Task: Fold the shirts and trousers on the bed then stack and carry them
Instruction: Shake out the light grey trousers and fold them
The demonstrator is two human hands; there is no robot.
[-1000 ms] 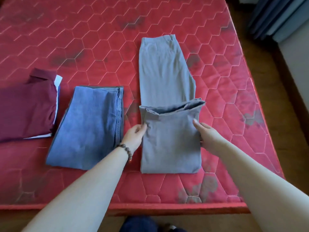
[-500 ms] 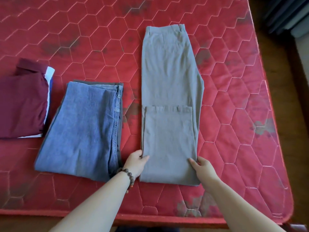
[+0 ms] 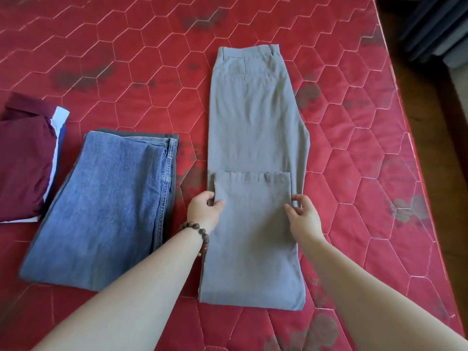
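On the red quilted bed [image 3: 152, 59], maroon shirt [image 3: 22, 158] and blue jeans [image 3: 101, 206] lie folded, while left hand [image 3: 203, 211] and right hand [image 3: 302, 219] pinch the half-folded grey trousers' [image 3: 253, 122] edges; stacking and carrying remain.

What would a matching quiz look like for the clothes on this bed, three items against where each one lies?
Items:
1. grey trousers
2. jeans
3. maroon shirt

Places:
A. far left, folded
B. middle, folded, on a darker garment
C. right, between both hands, hem folded up

Pairs: 1-C, 2-B, 3-A
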